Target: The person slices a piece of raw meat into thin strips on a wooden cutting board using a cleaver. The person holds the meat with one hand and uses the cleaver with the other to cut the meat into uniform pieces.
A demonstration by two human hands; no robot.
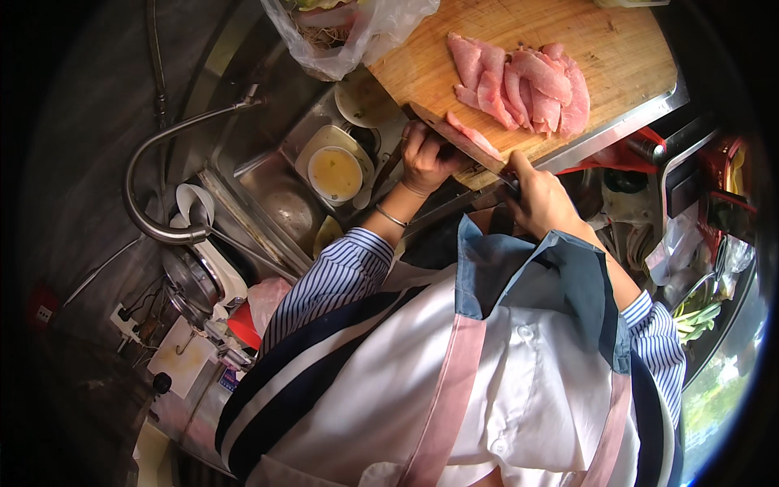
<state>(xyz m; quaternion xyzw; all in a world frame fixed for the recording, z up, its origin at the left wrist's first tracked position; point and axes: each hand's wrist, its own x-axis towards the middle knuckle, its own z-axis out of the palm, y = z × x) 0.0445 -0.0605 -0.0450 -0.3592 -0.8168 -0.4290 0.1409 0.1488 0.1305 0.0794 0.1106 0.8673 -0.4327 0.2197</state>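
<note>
My right hand (541, 192) grips the dark handle of a kitchen knife (456, 139). Its blade lies slanted across the near left edge of a wooden cutting board (627, 67). Against the far side of the blade lies a thin slice of raw meat (478, 137). My left hand (429, 159) is curled close behind the blade, on the near side. What is under its fingers is hidden by the blade and the hand itself. Farther up the board rests a pile of pale pink raw meat slices (523, 88).
Left of the board is a steel sink (280, 207) holding stacked bowls, the top bowl (335, 173) containing yellowish liquid. A curved faucet (137, 176) arches beside it. A plastic bag (335, 58) of vegetables touches the board's far left corner. Bagged goods and green vegetables (697, 319) crowd the right.
</note>
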